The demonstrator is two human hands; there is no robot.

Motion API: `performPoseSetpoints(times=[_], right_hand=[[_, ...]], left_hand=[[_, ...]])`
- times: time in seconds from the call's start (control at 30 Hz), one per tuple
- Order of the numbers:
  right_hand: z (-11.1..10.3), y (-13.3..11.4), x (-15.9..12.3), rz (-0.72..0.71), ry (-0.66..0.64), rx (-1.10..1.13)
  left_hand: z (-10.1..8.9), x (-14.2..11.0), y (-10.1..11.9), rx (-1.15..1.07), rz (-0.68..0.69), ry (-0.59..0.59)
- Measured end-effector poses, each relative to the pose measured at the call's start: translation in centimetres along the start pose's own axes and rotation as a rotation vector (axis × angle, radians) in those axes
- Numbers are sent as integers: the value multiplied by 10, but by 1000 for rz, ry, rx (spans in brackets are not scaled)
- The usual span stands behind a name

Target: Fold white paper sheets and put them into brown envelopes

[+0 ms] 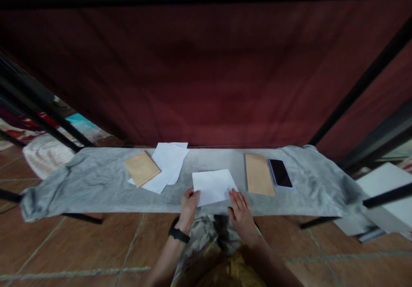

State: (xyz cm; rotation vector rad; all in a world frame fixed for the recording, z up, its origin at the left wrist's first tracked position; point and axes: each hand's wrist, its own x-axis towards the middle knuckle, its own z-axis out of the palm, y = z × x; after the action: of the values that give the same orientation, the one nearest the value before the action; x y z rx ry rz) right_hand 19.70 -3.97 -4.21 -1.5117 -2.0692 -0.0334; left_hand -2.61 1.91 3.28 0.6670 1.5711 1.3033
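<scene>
A white sheet of paper (214,186), possibly folded, lies before me on a grey cloth (210,157). My left hand (189,203) grips its lower left corner, thumb on top and fingers curled. Over the right edge, my right hand (240,207) rests flat with its fingers stretched out. To the right is a brown paper envelope (259,174), with a phone (280,173) beside it. On the left, several loose white sheets (169,164) overlap, and a second brown envelope (141,169) lies partly over them.
The cloth covers a long, narrow surface with dark metal legs (317,221). A dark red panel (206,76) rises behind it, and black bars (363,80) slant at both sides. White boxes (388,192) stand at right. Striped fabric (48,153) lies at left above the tiled floor (80,244).
</scene>
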Motion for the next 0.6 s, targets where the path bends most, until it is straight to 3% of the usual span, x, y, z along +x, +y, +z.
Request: performPoseSetpoints(times=[0.23, 0.43, 0.5, 0.6], right_hand=[[4, -31, 26, 39, -10, 185], [-1, -16, 33, 77, -78, 276], [-5, -8, 31, 71, -103, 285], [-9, -3, 27, 82, -122, 276]], left_hand=[[10, -54, -22, -396, -122, 11], [18, -83, -39, -525, -270, -126], [10, -83, -43, -486, -226, -131], [-8, -67, -46, -371, 24, -4]])
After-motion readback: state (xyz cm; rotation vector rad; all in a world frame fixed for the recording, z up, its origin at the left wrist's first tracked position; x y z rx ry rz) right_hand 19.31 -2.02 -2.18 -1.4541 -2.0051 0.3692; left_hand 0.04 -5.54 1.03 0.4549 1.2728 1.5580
